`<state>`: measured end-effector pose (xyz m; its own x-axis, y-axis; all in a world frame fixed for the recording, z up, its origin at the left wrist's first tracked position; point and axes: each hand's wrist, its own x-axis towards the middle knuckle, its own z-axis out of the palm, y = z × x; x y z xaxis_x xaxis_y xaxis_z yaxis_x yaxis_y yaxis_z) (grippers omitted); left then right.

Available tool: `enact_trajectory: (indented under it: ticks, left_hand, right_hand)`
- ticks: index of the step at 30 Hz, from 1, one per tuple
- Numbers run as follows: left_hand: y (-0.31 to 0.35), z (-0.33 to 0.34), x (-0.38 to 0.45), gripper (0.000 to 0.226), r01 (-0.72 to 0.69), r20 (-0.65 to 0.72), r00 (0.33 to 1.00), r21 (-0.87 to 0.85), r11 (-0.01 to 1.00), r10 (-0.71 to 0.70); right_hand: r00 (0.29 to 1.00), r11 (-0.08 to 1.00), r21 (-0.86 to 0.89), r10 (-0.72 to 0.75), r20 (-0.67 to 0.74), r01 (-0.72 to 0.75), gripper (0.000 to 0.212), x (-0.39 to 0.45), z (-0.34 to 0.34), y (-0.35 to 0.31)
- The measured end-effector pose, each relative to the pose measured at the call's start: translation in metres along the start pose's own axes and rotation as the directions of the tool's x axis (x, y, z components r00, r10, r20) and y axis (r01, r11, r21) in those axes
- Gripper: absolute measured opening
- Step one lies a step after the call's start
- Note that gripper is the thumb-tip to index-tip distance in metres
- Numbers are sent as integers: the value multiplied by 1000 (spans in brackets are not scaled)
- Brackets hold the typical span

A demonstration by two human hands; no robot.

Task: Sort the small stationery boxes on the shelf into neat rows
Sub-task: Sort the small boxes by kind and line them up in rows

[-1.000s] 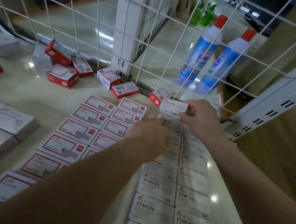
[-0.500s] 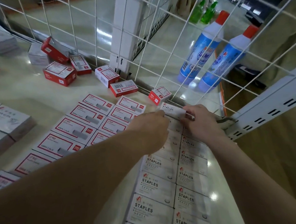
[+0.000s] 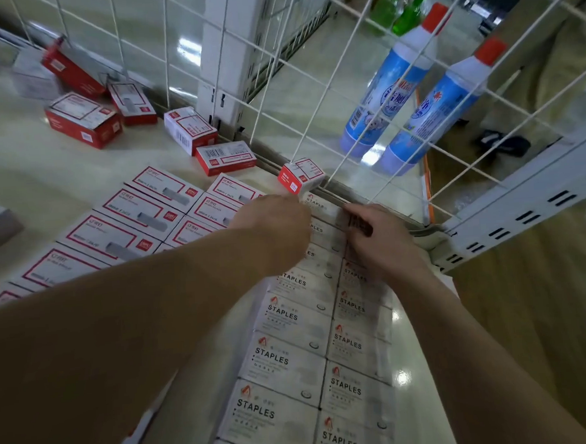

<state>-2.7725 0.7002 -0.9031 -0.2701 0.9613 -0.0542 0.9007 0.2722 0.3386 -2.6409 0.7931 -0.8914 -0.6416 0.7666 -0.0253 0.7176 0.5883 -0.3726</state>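
- Seating the top white staples box (image 3: 321,204) at the far end of the double column, just beside the shelf's back rail; I judge this to be the step in hand.
- Left hand (image 3: 278,229): fingers curled down over the box's near-left edge; whether they pinch or only press I cannot tell.
- Right hand (image 3: 378,237): fingertips on the box's right edge, apparently nudging; grip unclear.
- Method: I should square both long edges flush with the box below, then lift off straight.
- White staples rows (image 3: 313,354): two tidy columns, labels up, touching.
- Red-framed boxes (image 3: 140,221): flat rows to the left.
- Loose red boxes (image 3: 226,157): scattered along the wire grid (image 3: 310,83), one red box (image 3: 299,176) just beyond my left hand, unsorted.
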Motion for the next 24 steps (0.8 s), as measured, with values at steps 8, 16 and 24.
enact_trajectory:
  ticks: [8,16,24]
  left_hand:
    - [2,2,-2,23,29,3,1000,-88,996,-29]
    - [3,5,-3,29,25,-20,999,-63,998,-26]
    - [10,6,-18,36,-66,-80,995,-52,996,62]
  right_hand:
    - [1000,1000,14,22,-11,-22,41,0,-1,-2]
    - [999,1000,23,15,-47,-14,32,-2,2,-2]
    - [968,979,170,147,-203,-113,46,-18,3,6]
